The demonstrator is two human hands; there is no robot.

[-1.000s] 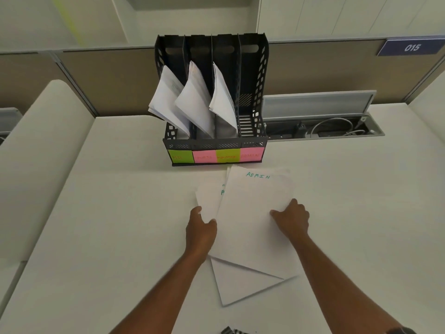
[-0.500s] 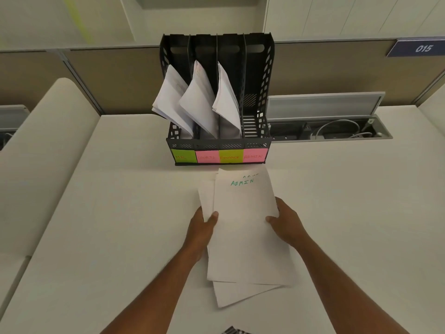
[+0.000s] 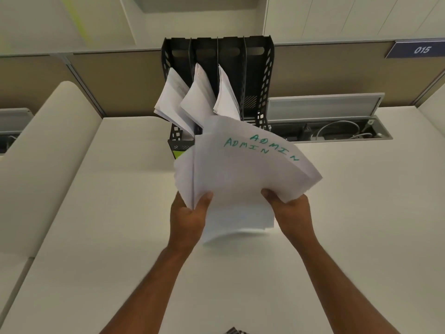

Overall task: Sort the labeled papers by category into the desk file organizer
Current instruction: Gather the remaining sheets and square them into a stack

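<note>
Now ADMIN papers between hands: left hand and right hand pinching side edges.

The ADMIN papers, flat on the desk earlier, now hang lifted and curled between the left hand and right hand.

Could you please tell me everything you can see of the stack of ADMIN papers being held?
The ADMIN papers are several plain white sheets, two showing ADMIN in green handwriting near the top. They are lifted off the desk, bowed and fanned, in front of the black file organizer. The left hand and the right hand grip their lower edges.
</note>
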